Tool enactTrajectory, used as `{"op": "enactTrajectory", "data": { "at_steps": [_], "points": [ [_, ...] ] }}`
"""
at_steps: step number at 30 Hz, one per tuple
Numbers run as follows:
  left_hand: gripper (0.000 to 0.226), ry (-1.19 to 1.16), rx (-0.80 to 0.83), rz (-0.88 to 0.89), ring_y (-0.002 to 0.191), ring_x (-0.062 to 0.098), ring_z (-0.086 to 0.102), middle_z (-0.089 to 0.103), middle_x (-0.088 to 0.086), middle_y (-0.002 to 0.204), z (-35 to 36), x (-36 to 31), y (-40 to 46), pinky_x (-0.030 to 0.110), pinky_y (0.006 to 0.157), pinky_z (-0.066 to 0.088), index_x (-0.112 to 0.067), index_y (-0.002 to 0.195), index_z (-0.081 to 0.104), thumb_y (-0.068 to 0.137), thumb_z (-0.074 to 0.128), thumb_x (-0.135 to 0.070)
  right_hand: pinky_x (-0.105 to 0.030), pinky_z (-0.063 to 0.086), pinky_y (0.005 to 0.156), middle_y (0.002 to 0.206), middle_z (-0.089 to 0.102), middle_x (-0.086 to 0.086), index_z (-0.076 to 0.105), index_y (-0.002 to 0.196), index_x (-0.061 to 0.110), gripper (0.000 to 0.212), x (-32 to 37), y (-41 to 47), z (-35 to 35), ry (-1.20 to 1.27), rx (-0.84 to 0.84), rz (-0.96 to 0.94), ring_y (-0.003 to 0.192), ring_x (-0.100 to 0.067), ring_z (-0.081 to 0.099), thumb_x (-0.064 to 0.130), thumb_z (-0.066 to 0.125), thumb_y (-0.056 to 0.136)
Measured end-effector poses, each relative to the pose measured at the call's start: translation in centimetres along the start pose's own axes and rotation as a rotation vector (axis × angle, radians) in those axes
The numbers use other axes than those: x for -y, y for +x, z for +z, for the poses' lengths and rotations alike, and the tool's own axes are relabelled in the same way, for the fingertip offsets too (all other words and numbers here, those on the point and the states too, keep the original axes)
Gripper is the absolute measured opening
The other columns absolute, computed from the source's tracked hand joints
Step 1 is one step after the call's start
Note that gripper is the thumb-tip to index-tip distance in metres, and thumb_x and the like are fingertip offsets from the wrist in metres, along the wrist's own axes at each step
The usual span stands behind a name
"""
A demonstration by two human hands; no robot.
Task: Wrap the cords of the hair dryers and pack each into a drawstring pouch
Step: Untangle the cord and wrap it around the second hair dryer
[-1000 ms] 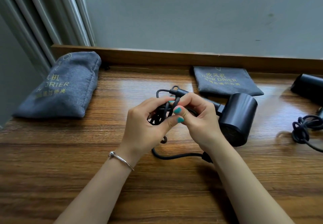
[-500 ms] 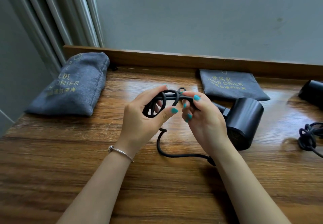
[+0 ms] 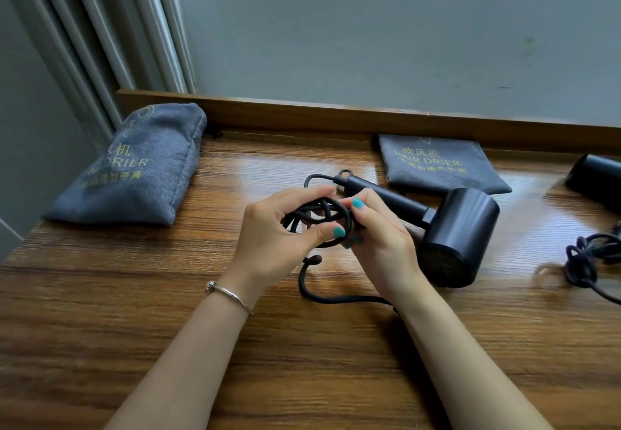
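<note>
Left hand (image 3: 275,231) and right hand (image 3: 379,238) both grip the coiled black cord (image 3: 322,214) just above the desk (image 3: 134,312), mid-frame. Loose cord loops on the desk below the hands. Dryer (image 3: 460,234) lies on its side right of the hands. Full pouch (image 3: 134,167) far left, flat pouch (image 3: 440,164) behind the dryer. Second dryer (image 3: 594,177) and its bundled cord (image 3: 588,258) at right edge.

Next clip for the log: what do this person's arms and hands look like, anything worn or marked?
Both forearms are bare, with no sleeves in view. The left hand has a thin silver bangle at the wrist, with a small bead or knot on it. The nails on both hands are painted teal, seen clearly on the right hand. No rings, watch or gloves are visible.
</note>
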State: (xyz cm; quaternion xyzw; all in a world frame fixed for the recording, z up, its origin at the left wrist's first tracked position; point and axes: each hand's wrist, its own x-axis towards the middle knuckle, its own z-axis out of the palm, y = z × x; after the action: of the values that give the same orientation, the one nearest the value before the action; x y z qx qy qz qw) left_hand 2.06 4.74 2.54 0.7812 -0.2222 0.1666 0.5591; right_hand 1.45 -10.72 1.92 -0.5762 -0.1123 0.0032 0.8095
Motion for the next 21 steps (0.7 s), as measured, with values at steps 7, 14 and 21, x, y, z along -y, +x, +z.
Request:
{"op": "enactTrajectory", "data": {
  "at_steps": [7, 14, 21],
  "points": [
    [0.052, 0.067, 0.04, -0.017, 0.105, -0.014, 0.05, 0.051, -0.022, 0.113, 0.4, 0.5, 0.2, 0.005, 0.089, 0.041, -0.027, 0.127, 0.057, 0.08, 0.077, -0.017, -0.031, 0.035, 0.064, 0.083, 0.045, -0.012, 0.049, 0.09, 0.009, 0.029, -0.8, 0.2, 0.3, -0.16, 0.003, -0.03, 0.072, -0.022, 0.04, 0.038, 0.05, 0.092],
    [0.034, 0.067, -0.096, -0.038, 0.086, 0.003, 0.054, 0.051, -0.007, 0.093, 0.4, 0.9, 0.2, 0.011, 0.077, 0.044, -0.035, 0.095, 0.042, 0.09, 0.066, -0.012, -0.023, 0.047, 0.065, 0.083, 0.054, -0.008, 0.062, 0.099, 0.022, 0.013, -0.1, 0.7, -0.9, -0.238, -0.09, -0.144, 0.072, -0.014, 0.051, 0.023, 0.049, 0.094],
    [0.018, 0.239, -0.279, 0.003, 0.08, 0.006, 0.062, 0.057, -0.017, 0.087, 0.8, 1.1, 0.0, 0.008, 0.071, 0.046, -0.018, 0.095, 0.061, 0.084, 0.075, -0.015, -0.02, 0.051, 0.077, 0.102, 0.055, -0.005, 0.062, 0.113, 0.012, 0.052, -1.2, 0.3, -0.2, -0.788, -0.163, -0.441, 0.087, -0.012, 0.06, 0.028, 0.082, 0.068]
  ]
}}
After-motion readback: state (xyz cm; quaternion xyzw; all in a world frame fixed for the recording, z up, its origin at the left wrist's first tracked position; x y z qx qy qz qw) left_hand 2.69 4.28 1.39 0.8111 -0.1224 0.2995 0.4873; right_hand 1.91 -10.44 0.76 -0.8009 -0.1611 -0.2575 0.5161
